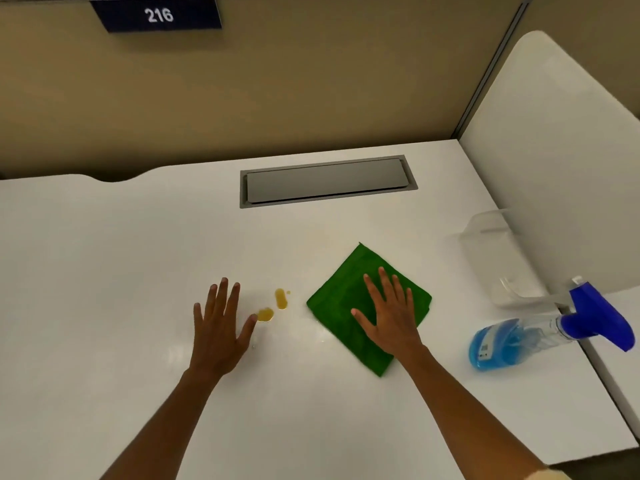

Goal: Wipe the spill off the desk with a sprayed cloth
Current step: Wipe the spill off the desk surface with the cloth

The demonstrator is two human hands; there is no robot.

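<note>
A folded green cloth (341, 296) lies flat on the white desk (104, 254), right of centre. My right hand (389, 315) rests palm-down on it with fingers spread. Just left of the cloth sits the spill (275, 304), two yellow-orange puddles and a tiny drop. My left hand (220, 325) lies flat on the desk with fingers apart, its thumb tip touching or nearly touching the lower puddle. A spray bottle (550, 332) with blue liquid and a blue trigger head lies on its side at the desk's right edge.
A clear plastic container (498, 258) stands at the right, behind the bottle. A grey cable hatch (327, 180) is set into the desk's back. Beige partition walls enclose the back, with a "216" sign (157, 15). A white side panel (561, 161) rises at right.
</note>
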